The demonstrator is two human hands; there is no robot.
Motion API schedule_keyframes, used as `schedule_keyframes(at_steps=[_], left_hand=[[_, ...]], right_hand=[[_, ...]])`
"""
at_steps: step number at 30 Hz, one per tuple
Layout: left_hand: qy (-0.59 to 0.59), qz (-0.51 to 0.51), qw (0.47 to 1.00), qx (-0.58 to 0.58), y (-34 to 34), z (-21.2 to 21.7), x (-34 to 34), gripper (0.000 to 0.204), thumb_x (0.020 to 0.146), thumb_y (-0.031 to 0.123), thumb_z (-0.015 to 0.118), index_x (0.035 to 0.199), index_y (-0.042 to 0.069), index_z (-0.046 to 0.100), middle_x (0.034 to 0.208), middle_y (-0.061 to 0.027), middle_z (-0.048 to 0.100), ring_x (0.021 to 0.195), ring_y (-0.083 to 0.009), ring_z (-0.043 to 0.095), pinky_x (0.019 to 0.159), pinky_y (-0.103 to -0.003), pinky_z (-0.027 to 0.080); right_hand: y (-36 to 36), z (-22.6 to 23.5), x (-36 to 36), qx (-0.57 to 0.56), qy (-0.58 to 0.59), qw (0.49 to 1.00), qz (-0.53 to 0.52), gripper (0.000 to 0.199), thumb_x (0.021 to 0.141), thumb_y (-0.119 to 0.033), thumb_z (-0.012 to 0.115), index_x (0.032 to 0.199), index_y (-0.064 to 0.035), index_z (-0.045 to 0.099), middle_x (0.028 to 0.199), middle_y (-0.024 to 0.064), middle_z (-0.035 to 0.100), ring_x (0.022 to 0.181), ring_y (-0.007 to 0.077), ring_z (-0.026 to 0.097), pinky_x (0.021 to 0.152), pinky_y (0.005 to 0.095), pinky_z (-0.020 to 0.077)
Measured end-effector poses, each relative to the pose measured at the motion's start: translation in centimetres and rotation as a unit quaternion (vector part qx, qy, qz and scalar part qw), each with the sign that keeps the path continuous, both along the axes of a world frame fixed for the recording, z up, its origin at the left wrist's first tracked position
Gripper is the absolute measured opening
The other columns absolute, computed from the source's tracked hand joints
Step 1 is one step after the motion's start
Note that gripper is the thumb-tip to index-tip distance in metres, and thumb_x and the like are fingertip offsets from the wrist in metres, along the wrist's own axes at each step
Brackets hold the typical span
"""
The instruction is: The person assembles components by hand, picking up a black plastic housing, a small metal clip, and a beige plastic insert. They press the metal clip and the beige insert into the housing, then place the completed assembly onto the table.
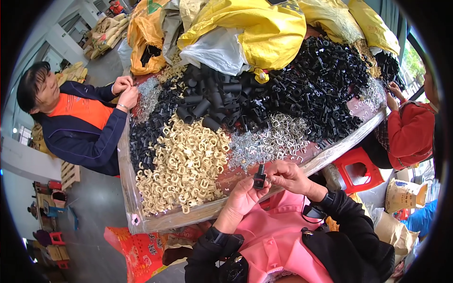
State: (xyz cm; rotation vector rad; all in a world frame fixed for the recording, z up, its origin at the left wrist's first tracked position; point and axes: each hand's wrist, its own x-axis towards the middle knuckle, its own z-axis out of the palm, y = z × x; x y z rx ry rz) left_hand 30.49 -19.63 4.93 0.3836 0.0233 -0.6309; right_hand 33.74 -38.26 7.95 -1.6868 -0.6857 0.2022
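Note:
Just past the table's near edge, my left hand [240, 197] grips a small black plastic part [259, 179] with a narrow stem pointing up. Close against it, the fingers of my right hand [292, 179] are pinched together at the part's right side; whatever they hold is too small to make out. In front of my hands lie a heap of tiny silvery metal pieces [246, 150] and a scatter of bent metal clips [287, 134]. A large mound of cream-coloured plastic rings [186, 162] spreads to the left.
Black tubes [207, 104] and a broad heap of black parts [314, 82] cover the table's middle. Yellow sacks [269, 35] line the far side. Co-workers sit left [85, 113] and right [413, 127]. A red stool [357, 170] stands right; a wooden rim [174, 219] borders the table.

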Motion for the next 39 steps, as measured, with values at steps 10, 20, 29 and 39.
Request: schedule_keyframes(at_steps=[10,20,29,39], left_hand=[[0.018,0.003,0.996,0.087,0.4,1.1,0.0,0.033,0.080,0.020,0.056,0.104,-0.001,0.051,0.091,-0.0095,0.058,0.082,-0.0177,0.058,0.071,-0.025,0.048],[0.041,0.010,0.990,0.135,0.3,2.4,-0.6,0.027,0.080,0.013,0.055,0.103,-0.001,0.051,0.092,-0.0093,0.059,0.078,-0.0174,0.059,0.067,-0.024,0.050],[0.024,0.000,0.990,0.142,0.4,1.8,-1.0,0.025,0.080,0.013,0.057,0.100,0.000,0.053,0.087,-0.0080,0.060,0.075,-0.0150,0.060,0.064,-0.022,0.050],[0.021,0.026,0.979,0.202,2.4,2.1,-0.7,0.020,0.080,0.011,0.055,0.096,-0.001,0.054,0.087,-0.0108,0.060,0.074,-0.0175,0.060,0.062,-0.023,0.050]], right_hand=[[0.2,0.7,-0.3,0.136,0.276,0.951,0.002,0.015,0.083,-0.016,0.054,0.077,-0.0027,0.051,0.076,-0.0014,0.053,0.070,0.0045,0.045,0.065,0.0220,0.0405],[0.8,1.7,-0.7,0.020,0.019,0.999,-0.016,0.010,0.079,-0.010,0.057,0.076,-0.0029,0.051,0.072,0.0034,0.050,0.067,0.0134,0.049,0.059,0.0263,0.0408],[1.1,2.5,-0.9,-0.079,-0.183,0.980,-0.015,0.010,0.073,-0.006,0.059,0.075,-0.0045,0.050,0.073,0.0085,0.048,0.066,0.0251,0.051,0.057,0.0315,0.0421],[2.6,1.8,0.8,-0.053,-0.037,0.997,0.036,0.011,0.071,-0.008,0.060,0.076,-0.0038,0.051,0.071,0.0079,0.048,0.067,0.0258,0.052,0.059,0.0329,0.0430]])
